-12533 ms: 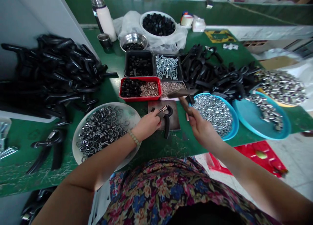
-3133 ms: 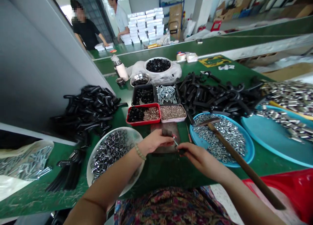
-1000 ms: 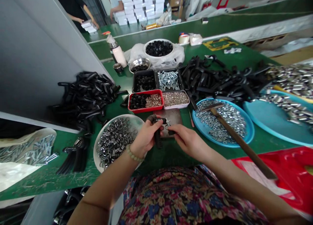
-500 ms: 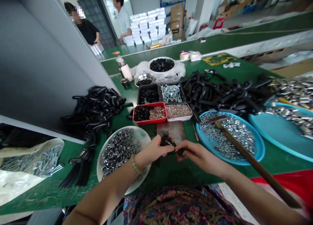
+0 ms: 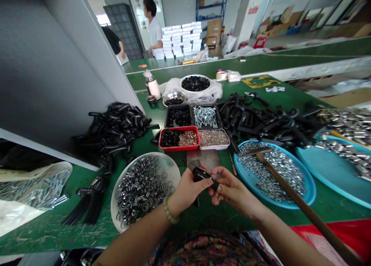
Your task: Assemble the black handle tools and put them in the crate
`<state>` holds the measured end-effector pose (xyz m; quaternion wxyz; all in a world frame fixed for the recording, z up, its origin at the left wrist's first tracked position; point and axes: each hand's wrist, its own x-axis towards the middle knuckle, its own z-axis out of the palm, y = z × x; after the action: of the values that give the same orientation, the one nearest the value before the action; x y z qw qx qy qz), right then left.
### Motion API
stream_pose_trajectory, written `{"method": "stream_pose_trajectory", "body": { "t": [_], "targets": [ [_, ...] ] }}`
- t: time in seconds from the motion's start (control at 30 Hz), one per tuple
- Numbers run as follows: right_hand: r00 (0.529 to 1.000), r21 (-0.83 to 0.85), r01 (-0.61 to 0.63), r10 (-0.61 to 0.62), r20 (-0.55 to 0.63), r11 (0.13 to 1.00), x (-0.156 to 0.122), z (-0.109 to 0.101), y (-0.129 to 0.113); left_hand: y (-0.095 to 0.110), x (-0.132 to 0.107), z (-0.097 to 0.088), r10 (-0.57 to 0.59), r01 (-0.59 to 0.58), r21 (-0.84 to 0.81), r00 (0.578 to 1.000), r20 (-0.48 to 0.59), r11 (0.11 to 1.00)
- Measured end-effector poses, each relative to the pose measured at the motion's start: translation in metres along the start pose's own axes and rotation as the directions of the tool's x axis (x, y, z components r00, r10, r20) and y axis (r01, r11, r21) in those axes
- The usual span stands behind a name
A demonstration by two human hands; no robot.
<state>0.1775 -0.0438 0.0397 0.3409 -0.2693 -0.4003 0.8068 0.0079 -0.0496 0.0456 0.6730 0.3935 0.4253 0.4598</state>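
My left hand [image 5: 188, 190] and my right hand [image 5: 232, 188] meet over the front of a worn steel plate [image 5: 203, 160]. Between them is a black plastic grip handle [image 5: 201, 174], held in my left fingers. The fingertips of my right hand pinch a small dark end [image 5: 215, 185] of the same assembly. Part of the handle hangs below my left hand, mostly hidden. A white plate of dark metal rings [image 5: 142, 192] lies just left of my left wrist. A wooden-handled hammer [image 5: 292, 194] rests on a blue tray of steel nuts [image 5: 307, 192] right of my right hand.
Black trays and a red tray of small parts [image 5: 179, 138] stand behind the plate. Heaps of black handles [image 5: 113, 131] [image 5: 266, 123] lie on both sides of the green bench. A co-worker [image 5: 153, 30] stands at a far bench beside stacked white boxes [image 5: 179, 40].
My hands have moved slightly apart, and the black handle now sits higher, held across both hands. The view has tilted, showing more of the far room.
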Motion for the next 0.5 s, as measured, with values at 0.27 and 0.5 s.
{"method": "stream_pose_trajectory", "body": {
  "t": [0.27,0.5],
  "targets": [
    [0.984,-0.027,0.013,-0.018,-0.179,1.000,0.009,0.008,0.015,0.000,-0.003,-0.013,-0.014,-0.019,0.297,0.994,0.110,0.955],
    [0.956,-0.919,0.044,-0.283,-0.074,0.391,0.084,-0.028,-0.047,0.012,0.039,-0.040,0.109,-0.320,0.913,0.947,0.302,0.254]
  ]
}}
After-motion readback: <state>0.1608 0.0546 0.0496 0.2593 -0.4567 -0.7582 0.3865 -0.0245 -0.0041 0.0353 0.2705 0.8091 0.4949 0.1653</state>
